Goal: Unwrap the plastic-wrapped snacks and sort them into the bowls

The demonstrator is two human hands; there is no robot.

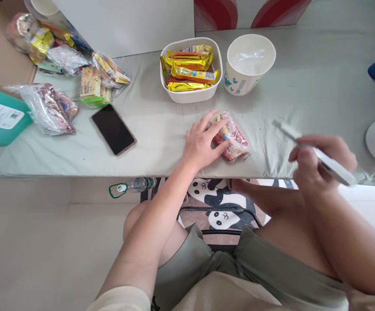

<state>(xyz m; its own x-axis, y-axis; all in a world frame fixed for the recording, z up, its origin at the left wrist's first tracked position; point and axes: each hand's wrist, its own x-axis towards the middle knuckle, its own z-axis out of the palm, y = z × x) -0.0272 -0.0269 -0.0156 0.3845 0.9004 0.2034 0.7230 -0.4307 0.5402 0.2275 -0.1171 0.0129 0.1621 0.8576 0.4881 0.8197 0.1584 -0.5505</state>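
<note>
My left hand (202, 140) rests with spread fingers on a clear plastic bag of red-and-yellow wrapped snacks (234, 138) near the table's front edge. To the right, my right hand (323, 162) is closed around a pale grey utility knife (331, 166). The knife's front end points up and left, above the cloth and apart from the bag; motion blurs it. Behind the bag stands a white tub (190, 96) with several yellow-wrapped snack bars (193, 73). Beside it is a paper cup (242, 84) with clear plastic inside.
A phone (113, 129) lies left of my left hand. Further left are bagged snacks (49, 108), wafer packs (93, 88) and a teal container (1, 114). White boxes (135, 26) stand at the back. Under the table are a plastic bottle (142, 184) and a panda-print mat (226, 198).
</note>
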